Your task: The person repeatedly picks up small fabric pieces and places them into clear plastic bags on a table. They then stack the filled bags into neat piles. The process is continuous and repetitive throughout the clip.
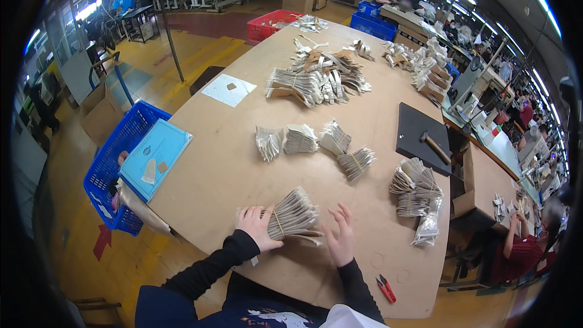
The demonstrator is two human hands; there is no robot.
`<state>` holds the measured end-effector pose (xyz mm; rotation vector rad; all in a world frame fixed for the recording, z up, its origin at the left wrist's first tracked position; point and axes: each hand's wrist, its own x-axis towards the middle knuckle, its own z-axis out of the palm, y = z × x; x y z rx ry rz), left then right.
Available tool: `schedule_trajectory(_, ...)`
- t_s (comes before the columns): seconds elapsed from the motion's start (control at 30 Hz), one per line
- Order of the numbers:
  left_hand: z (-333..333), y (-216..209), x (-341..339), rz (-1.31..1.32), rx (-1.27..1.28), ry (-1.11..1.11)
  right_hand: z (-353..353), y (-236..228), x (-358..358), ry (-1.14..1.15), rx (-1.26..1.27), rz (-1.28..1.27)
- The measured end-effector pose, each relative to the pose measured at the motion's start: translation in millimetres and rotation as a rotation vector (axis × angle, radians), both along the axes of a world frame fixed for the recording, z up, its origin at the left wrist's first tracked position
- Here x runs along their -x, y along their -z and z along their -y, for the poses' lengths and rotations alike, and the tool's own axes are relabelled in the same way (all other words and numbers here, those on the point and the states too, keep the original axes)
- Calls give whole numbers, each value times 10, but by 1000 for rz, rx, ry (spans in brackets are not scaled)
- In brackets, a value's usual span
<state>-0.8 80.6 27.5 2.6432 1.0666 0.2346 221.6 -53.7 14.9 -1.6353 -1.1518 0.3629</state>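
Note:
A thick bundle of greyish-white cut pieces [294,214], bound round with a thin band, stands fanned out near the front of the table. My left hand [258,228] is closed on its left end, thumb along the near side and fingers over the top. Just right of the bundle, my right hand [339,234] is raised with its fingers apart and nothing in it. Beyond the hands are several smaller bundles, among them a fanned one [300,138] and a banded one [356,163].
The brown table [218,164] also bears a large heap of bundles [322,76], more bundles at right [416,188], a hammer [436,147] on a black board [413,124], and red-handled thread snips [385,290]. At left are a blue folder [161,152] and a blue crate [112,158]. Another person [525,249] sits at right.

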Motion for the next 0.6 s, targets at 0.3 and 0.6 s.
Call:
schedule_trajectory(0.3, -877, -1018, 486, 623, 979, -118, -731, 405, -25, 46, 91, 162)
schedule_trajectory(0.6, -3020, -552, -77, -51, -276, -462, -733, 400, -1, 21, 213, 449)
